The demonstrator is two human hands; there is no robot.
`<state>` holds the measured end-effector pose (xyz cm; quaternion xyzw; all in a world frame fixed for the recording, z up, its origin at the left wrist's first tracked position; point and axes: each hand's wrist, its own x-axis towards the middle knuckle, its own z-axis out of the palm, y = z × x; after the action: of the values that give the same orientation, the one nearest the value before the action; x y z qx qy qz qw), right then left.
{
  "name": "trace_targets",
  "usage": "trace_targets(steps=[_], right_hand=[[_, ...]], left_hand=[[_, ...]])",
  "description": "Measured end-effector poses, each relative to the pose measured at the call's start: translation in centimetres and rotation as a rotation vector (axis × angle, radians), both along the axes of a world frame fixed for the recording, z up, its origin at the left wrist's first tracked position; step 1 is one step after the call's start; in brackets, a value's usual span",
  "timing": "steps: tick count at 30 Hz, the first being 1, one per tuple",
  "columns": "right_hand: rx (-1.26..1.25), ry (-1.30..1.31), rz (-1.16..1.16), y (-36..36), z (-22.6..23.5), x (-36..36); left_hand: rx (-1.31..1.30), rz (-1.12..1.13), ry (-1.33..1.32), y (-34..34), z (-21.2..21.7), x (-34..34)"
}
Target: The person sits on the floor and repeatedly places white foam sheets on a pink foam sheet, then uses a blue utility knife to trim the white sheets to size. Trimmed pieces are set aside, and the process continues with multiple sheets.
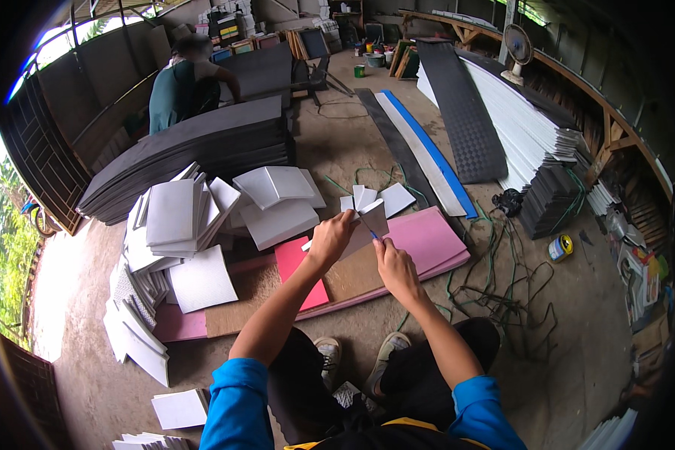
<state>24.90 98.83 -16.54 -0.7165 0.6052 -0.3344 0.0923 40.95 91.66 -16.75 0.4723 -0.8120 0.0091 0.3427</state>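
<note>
My left hand is closed on a white foam piece, with part of it standing up beyond the fingers. Close by on the right, my right hand grips a slim blue tool; its tip meets the foam, and its exact kind is too small to tell. Both hands are above a brown board lying over pink foam sheets. A red sheet rests on the board beside my left forearm. Small white offcuts and a white square lie just past my hands.
White foam squares are heaped at left, before a dark foam stack. A person crouches behind it. Tangled green cords and a yellow can lie at right. White sheets and a fan stand farther back.
</note>
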Motion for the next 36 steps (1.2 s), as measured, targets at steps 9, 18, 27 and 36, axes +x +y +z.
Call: trace_targets(steps=[9,18,27,36], right_hand=[[0.194,-0.007,-0.068,-0.4,0.9,1.3],[0.288,-0.028,-0.061,-2.7,-1.2,1.5],[0.346,0.029,-0.085,-1.6,-9.2,0.7],[0.308,-0.072,-0.262,-2.2,-5.4,-4.3]], left_hand=[[0.014,-0.008,-0.007,0.3,-0.5,-0.3],[0.015,0.006,-0.088,0.4,-1.4,-0.4],[-0.015,0.086,0.077,0.1,2.5,-0.6],[0.162,-0.009,0.251,-1.1,0.6,3.8]])
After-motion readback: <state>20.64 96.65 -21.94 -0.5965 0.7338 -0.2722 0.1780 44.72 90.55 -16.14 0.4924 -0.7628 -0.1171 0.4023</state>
